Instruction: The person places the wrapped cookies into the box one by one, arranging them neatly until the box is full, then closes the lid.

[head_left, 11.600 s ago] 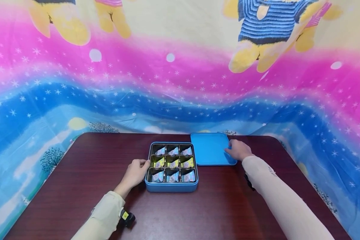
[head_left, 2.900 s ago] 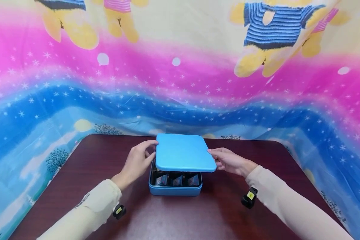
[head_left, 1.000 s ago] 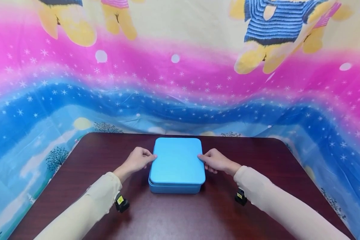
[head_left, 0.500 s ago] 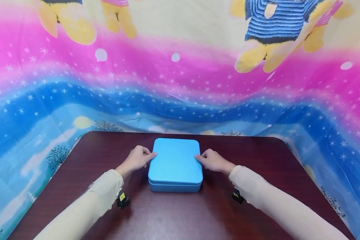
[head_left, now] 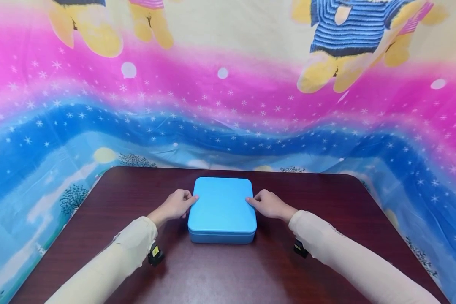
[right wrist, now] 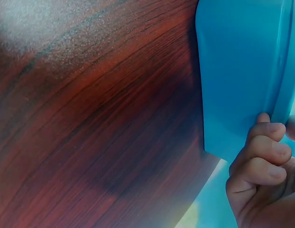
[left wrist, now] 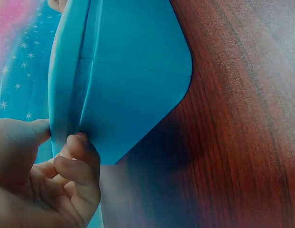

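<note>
A light blue lid sits level on a blue square tin, covering whatever is inside. At the lid's left edge my left hand has its thumb on top and curled fingers against the side. My right hand grips the opposite edge the same way. The left wrist view shows the left hand pinching near the seam between lid and tin wall. In the right wrist view, curled fingers of the right hand touch the tin's side just under the lid rim.
The dark red-brown wooden table carries the tin near its back edge. Behind it hangs a patterned cloth in pink, blue and cream, which also runs down both sides. A small black camera is strapped at each wrist.
The lid lay to the right of the tin, with wrapped sweets showing in its compartments. Both hands brought it over and lowered it. In the last half second the front gap narrowed to a thin seam.
</note>
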`<state>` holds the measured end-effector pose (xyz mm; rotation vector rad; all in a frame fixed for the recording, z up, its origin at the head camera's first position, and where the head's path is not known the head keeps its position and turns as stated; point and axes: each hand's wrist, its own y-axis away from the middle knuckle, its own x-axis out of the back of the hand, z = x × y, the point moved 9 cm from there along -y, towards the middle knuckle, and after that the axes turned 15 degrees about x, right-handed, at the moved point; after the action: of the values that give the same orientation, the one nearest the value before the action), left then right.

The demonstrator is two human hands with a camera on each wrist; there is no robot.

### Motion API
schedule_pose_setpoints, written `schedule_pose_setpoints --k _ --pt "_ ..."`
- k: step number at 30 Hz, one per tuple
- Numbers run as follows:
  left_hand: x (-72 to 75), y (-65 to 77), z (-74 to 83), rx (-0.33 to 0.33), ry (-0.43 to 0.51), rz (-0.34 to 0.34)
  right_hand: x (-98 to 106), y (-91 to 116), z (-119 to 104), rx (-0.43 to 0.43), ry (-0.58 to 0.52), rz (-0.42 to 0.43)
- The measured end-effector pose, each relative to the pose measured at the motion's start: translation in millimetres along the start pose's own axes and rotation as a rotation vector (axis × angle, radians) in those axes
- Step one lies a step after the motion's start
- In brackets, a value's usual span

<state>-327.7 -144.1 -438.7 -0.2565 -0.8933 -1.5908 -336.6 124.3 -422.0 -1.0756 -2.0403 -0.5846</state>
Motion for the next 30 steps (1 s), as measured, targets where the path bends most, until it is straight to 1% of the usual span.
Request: schedule_pose_setpoints --k 5,9,13,16,19,24,30 --pt "-4.9 -0.4 -0.9 0.000 0.001 -0.018 0.5 -0.3 0.7 0.022 -0.035 -0.014" --pt "-5.0 -0.9 -1.7 0.004 0.020 -0.015 1.6 0.4 0.6 0.027 -0.080 -0.027" --pt "-5.4 -2.6 -2.6 0.017 0.025 -0.012 1.9 1.0 2.8 -0.001 -0.142 -0.027" --pt "-6.4 -4.6 -4.4 0.041 0.027 -0.014 2.0 0.8 4.6 -0.020 -0.178 -0.021" --pt "-7.4 -5.1 -5.4 0.061 0.038 -0.024 2.0 0.7 6.5 -0.034 -0.193 -0.022" --pt "-9.3 -3.7 -5.5 0.074 0.063 -0.042 -0.8 1.7 10.7 -0.081 -0.215 -0.045" --pt "-11.4 -2.3 -8.0 0.089 0.091 -0.042 -5.5 1.1 14.8 -0.084 -0.240 -0.077"
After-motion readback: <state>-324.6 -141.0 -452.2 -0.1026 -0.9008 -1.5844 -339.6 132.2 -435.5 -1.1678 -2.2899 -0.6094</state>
